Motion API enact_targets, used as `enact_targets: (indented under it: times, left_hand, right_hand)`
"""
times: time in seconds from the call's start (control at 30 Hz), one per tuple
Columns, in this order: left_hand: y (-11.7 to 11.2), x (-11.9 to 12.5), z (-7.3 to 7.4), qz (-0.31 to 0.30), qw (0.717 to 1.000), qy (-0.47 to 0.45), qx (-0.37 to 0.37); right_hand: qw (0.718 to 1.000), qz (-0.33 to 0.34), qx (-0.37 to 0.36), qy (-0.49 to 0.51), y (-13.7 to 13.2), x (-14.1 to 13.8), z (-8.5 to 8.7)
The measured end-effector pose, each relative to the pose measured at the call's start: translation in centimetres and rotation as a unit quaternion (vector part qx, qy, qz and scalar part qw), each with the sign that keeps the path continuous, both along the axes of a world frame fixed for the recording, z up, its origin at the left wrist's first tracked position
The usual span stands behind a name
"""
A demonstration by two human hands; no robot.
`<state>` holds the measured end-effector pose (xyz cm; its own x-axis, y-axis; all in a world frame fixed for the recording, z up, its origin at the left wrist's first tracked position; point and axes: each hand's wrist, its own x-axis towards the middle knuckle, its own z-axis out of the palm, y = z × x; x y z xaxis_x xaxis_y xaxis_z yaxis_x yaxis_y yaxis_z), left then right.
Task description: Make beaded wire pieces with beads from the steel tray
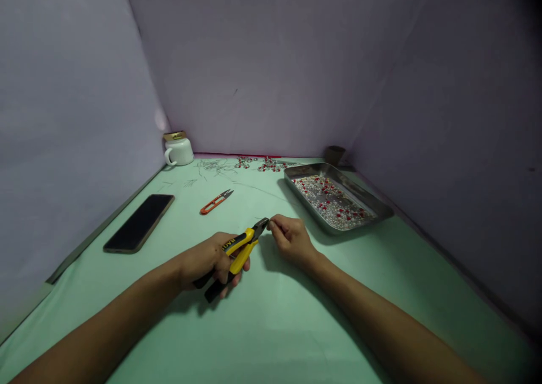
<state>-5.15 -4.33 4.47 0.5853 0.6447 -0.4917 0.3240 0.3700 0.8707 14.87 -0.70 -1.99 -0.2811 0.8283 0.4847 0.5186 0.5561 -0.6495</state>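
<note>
My left hand [217, 262] is wrapped around the handles of yellow and black pliers [242, 253], whose dark metal jaws point up and to the right. Right at the jaw tips, my right hand [292, 238] is closed, thumb and forefinger pinched together. What lies in that pinch is too small to make out; a faint thin line like wire shows near the jaws. Orange-handled thread snips [215, 202] rest on the green cloth beyond the pliers.
A metal tray [339, 226] of clear, pearly and red beads stands at the right. Beaded pieces [271, 165] and thin wires [214, 166] lie at the back. A white mug [180, 151] is in the left corner, a phone [139, 224] nearer, a brown cup [334, 155] behind the tray.
</note>
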Motion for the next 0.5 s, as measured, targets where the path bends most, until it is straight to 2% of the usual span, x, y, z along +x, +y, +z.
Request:
enact_targets:
  times: [0.07, 0.13, 0.17, 0.2, 0.27, 0.33, 0.4, 0.43, 0.5]
  left_hand:
    - [0.0, -0.1, 0.1, -0.002, 1.000, 0.028, 0.012]
    - [-0.3, 0.0, 0.1, -0.015, 0.990, 0.096, 0.103]
    - [-0.5, 0.2, 0.1, -0.021, 0.975, 0.142, 0.172]
    - [-0.7, 0.4, 0.0, -0.026, 0.949, 0.194, 0.245]
    - [-1.2, 0.9, -0.3, -0.035, 0.880, 0.310, 0.357]
    - [-1.5, 1.5, -0.7, -0.042, 0.815, 0.415, 0.401]
    - [-1.6, 2.0, -1.1, -0.051, 0.777, 0.468, 0.419]
    - [-1.6, 2.1, -1.2, -0.052, 0.771, 0.473, 0.423]
    - [-1.5, 2.0, -1.1, -0.057, 0.790, 0.443, 0.419]
  right_hand:
    - [1.000, -0.001, -0.006, -0.005, 0.0, -0.1, 0.0]
    - [1.000, -0.007, -0.013, -0.005, -0.1, -0.2, 0.0]
    - [1.000, -0.012, -0.017, -0.004, -0.1, -0.3, 0.0]
    - [1.000, -0.017, -0.022, -0.002, -0.1, -0.4, 0.1]
    - [0.999, -0.029, -0.031, 0.003, 0.0, -0.5, 0.2]
    - [0.999, -0.038, -0.038, 0.008, 0.1, -0.6, 0.3]
    - [0.998, -0.043, -0.041, 0.012, 0.2, -0.6, 0.4]
    - [0.998, -0.043, -0.040, 0.013, 0.2, -0.6, 0.4]
    - [0.998, -0.040, -0.036, 0.016, 0.3, -0.5, 0.5]
